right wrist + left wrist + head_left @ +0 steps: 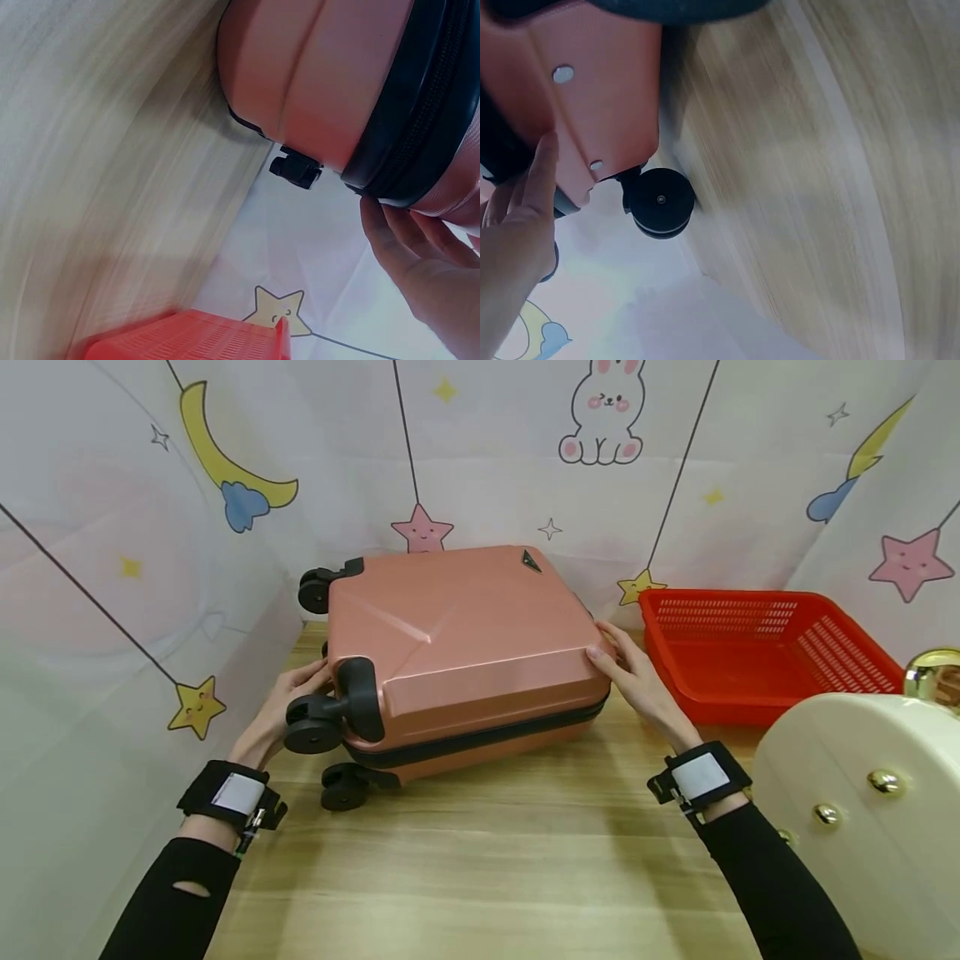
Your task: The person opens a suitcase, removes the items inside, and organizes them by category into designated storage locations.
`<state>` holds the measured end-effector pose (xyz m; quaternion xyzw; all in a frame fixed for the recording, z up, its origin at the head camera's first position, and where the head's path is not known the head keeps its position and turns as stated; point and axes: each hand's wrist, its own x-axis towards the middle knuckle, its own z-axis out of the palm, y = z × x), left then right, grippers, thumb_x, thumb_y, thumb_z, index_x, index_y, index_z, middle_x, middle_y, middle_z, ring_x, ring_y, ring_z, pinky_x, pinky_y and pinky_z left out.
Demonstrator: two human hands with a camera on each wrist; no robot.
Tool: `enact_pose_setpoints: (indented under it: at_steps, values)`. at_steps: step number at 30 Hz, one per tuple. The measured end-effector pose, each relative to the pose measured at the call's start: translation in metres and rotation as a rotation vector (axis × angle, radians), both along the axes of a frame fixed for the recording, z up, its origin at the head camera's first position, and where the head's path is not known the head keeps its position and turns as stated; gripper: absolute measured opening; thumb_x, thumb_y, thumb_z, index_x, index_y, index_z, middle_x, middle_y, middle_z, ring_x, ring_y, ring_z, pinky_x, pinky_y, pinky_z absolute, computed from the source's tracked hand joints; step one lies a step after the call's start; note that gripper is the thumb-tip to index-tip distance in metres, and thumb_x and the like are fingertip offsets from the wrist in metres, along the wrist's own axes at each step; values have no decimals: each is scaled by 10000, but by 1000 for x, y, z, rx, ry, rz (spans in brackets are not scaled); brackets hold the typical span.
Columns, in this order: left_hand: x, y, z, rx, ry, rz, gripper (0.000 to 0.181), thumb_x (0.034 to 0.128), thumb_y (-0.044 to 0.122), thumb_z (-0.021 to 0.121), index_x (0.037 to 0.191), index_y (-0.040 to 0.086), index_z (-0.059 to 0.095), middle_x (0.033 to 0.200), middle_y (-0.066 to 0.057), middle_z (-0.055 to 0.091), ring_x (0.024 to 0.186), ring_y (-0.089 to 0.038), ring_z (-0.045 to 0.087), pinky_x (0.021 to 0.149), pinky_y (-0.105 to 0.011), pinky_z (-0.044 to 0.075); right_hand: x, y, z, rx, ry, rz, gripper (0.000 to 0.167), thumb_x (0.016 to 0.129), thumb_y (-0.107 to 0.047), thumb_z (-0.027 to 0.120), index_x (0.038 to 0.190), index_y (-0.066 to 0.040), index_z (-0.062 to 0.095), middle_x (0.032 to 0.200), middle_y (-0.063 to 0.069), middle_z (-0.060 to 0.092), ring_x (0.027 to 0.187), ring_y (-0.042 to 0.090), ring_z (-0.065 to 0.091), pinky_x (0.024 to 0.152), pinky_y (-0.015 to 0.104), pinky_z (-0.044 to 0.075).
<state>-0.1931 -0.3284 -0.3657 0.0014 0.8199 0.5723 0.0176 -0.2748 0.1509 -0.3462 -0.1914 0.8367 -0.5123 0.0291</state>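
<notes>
A rose-pink hard-shell suitcase (465, 627) lies flat-side up and slightly tilted on the wooden table, its black caster wheels (313, 724) to the left. At that wheeled end my left hand (288, 697) holds the suitcase between the wheels; the left wrist view shows the fingers against the end face, partly hidden. My right hand (633, 677) grips the opposite end, thumb on the upper shell and fingers round the edge. In the right wrist view, its fingertips touch the suitcase by the black zip band (416, 105).
A red plastic basket (772, 706) stands at the back right. In front of it is a cream rounded case (840, 793) with gold studs. The wooden table (480, 877) stretches before me, and a patterned cloth (495, 460) hangs behind and at the sides.
</notes>
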Motion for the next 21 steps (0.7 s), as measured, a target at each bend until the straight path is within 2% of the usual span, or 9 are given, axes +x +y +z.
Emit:
enact_pose_setpoints:
  at_steps: [3, 5, 7, 9, 10, 13, 16, 19, 21]
  values:
    - [3, 0, -1, 12, -3, -23, 657, 1055, 457, 446, 1584, 98, 294, 1643, -183, 299, 1487, -397, 352, 1011, -140, 469, 2, 3, 1, 20, 4, -23, 696, 1016, -414, 535, 1608, -195, 241, 1620, 187, 343, 1472, 399, 371, 1203, 615, 282]
    - [4, -2, -1, 15, -6, -37, 657, 1048, 451, 474, 1565, 70, 336, 1630, -172, 334, 1423, -262, 495, 1108, -270, 458, 4, 5, 2, 30, 12, -35, 702, 1010, -412, 545, 1607, -195, 246, 1616, 187, 350, 1466, 401, 376, 1200, 620, 284]
    - [5, -7, -2, 21, -19, -60, 646, 1046, 447, 482, 1547, 54, 373, 1567, -70, 468, 1312, -118, 592, 1141, -399, 445, 6, 8, 2, 30, 24, -43, 694, 1011, -390, 546, 1604, -180, 253, 1601, 203, 366, 1454, 408, 386, 1196, 621, 288]
    - [6, -15, -2, 12, -32, -82, 632, 1050, 444, 476, 1530, 39, 406, 1482, 19, 560, 1197, 18, 619, 1170, -517, 387, 7, 9, 2, 21, 35, -40, 678, 1019, -354, 539, 1603, -160, 253, 1582, 231, 380, 1439, 424, 400, 1191, 622, 297]
    - [6, -20, -2, -7, -38, -87, 632, 1052, 451, 465, 1527, 38, 412, 1465, 33, 576, 1168, 70, 601, 1165, -499, 399, 7, 9, 1, 16, 38, -34, 668, 1024, -334, 536, 1601, -149, 254, 1574, 241, 386, 1431, 428, 411, 1187, 619, 305]
    - [0, -32, -2, -75, -47, -54, 651, 1067, 446, 422, 1555, 23, 345, 1525, -76, 520, 1364, -170, 547, 1189, -533, 351, 9, 8, 0, 8, 48, -13, 640, 1035, -295, 526, 1595, -129, 263, 1575, 242, 382, 1418, 430, 423, 1179, 610, 325]
    - [-16, -33, -3, -153, -36, 25, 665, 1083, 435, 362, 1583, 9, 256, 1626, -241, 300, 1510, -396, 303, 1227, -595, 235, 12, 6, -1, -5, 67, -9, 636, 1030, -270, 545, 1585, -109, 279, 1610, 199, 349, 1467, 402, 369, 1205, 590, 295]
    - [-37, -26, -8, -149, -33, 59, 670, 1090, 447, 300, 1606, 36, 184, 1674, -212, 180, 1556, -418, 145, 1251, -602, 140, 15, 6, 0, 0, 101, -30, 674, 998, -264, 594, 1579, -109, 290, 1637, 149, 321, 1509, 380, 304, 1225, 600, 244]
    - [-50, -20, -13, -73, -44, 65, 648, 1089, 469, 265, 1611, 88, 211, 1675, -154, 215, 1558, -358, 173, 1265, -557, 142, 18, 4, 2, 20, 134, -38, 707, 968, -276, 633, 1578, -135, 305, 1655, 115, 295, 1531, 364, 263, 1226, 632, 205]
